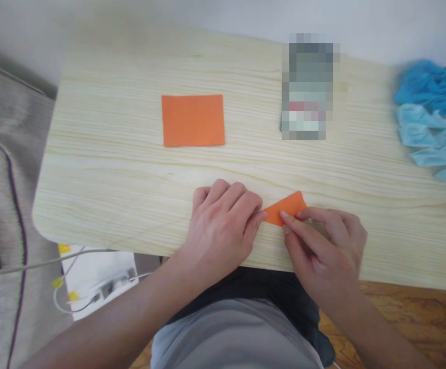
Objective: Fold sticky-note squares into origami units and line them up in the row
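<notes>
A small folded piece of orange paper (pixel 287 206) lies near the front edge of the table, between my two hands. My left hand (pixel 225 220) rests on the tabletop with its fingers curled, and its thumb and forefinger close on the paper's left tip. From the other side, my right hand (pixel 328 243) has its fingertips on the paper's right part, pressing and pinching it at the lower edge. Farther back lies a flat orange paper rectangle (pixel 193 120), touched by neither hand.
The pale wood-grain table (pixel 111 174) meets a white wall at the back. A blurred-out phone-like object (pixel 308 87) lies behind my right hand. Blue and light-blue folded pieces (pixel 433 123) are heaped at the far right. Cables (pixel 80 252) and a power strip (pixel 113 287) show below left.
</notes>
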The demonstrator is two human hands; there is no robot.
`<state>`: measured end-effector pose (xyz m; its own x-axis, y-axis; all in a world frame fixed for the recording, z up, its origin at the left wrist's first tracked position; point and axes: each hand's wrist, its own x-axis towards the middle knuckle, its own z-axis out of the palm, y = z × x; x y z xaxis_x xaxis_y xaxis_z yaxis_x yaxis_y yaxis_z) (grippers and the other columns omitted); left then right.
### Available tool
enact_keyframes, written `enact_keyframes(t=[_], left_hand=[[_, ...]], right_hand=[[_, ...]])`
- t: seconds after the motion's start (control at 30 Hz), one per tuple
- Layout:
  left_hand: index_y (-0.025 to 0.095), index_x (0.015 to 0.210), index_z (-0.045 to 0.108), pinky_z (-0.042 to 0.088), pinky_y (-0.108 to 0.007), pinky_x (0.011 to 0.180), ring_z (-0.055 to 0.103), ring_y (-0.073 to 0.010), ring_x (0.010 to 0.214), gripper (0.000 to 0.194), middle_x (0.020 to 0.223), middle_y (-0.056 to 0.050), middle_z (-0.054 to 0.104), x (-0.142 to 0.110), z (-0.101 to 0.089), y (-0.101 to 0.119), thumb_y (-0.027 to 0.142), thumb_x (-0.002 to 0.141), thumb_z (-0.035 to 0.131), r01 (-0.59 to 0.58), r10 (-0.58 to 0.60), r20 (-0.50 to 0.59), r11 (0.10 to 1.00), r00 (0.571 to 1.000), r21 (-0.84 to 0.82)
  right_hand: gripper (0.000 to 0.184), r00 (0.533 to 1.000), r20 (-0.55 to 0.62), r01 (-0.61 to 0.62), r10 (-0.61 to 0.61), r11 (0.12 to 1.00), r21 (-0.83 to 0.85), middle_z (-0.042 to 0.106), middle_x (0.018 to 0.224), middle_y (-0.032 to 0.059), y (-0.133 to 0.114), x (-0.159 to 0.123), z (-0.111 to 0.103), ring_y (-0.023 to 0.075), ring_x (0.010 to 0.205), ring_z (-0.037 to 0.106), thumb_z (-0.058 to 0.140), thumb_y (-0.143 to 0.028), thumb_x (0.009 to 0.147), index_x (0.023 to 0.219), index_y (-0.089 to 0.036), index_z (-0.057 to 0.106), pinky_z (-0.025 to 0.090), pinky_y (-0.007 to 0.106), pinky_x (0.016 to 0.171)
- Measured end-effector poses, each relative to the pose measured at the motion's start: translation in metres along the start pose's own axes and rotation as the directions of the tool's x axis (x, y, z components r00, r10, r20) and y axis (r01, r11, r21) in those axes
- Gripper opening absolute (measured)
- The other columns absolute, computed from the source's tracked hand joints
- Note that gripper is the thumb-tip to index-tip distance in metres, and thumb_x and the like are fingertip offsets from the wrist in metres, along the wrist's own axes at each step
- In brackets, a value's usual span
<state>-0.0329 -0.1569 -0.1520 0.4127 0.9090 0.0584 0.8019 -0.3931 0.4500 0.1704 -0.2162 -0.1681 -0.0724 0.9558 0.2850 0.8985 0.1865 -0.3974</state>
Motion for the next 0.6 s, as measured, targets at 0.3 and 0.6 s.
enact_keyframes(t=[0.3, 0.6], left_hand=[[0.03, 0.098, 0.075, 0.034, -0.044, 0.096, 0.056, -0.0217, 0.106, 0.017, 0.11, 0.0, 0.073, -0.009, 0.003, 0.006, 0.02, 0.095, 0.061, -0.157, 0.152, -0.062, 0.984, 0.986, -0.082], [0.028, 0.096, 0.074, 0.031, -0.047, 0.101, 0.055, -0.0227, 0.113, 0.021, 0.115, 0.001, 0.075, -0.008, -0.001, 0.001, 0.016, 0.095, 0.057, -0.199, 0.195, -0.044, 0.973, 0.98, -0.116]], right_hand=[[0.033, 1.0, -0.016, 0.023, -0.024, 1.0, -0.01, 0.072, 0.111, 0.0029, 0.0, 0.0, 0.0, 0.0271, 0.103, 0.058, 0.077, -0.019, 0.082, 0.11, -0.036, 0.077, 0.043, 0.05, 0.094], [0.049, 0.957, 0.175, 0.211, -0.231, 0.969, 0.126, 0.063, 0.14, 0.0046, 0.033, 0.009, -0.026, 0.0317, 0.129, 0.053, 0.064, -0.013, 0.085, 0.13, -0.032, 0.067, 0.04, 0.057, 0.108]])
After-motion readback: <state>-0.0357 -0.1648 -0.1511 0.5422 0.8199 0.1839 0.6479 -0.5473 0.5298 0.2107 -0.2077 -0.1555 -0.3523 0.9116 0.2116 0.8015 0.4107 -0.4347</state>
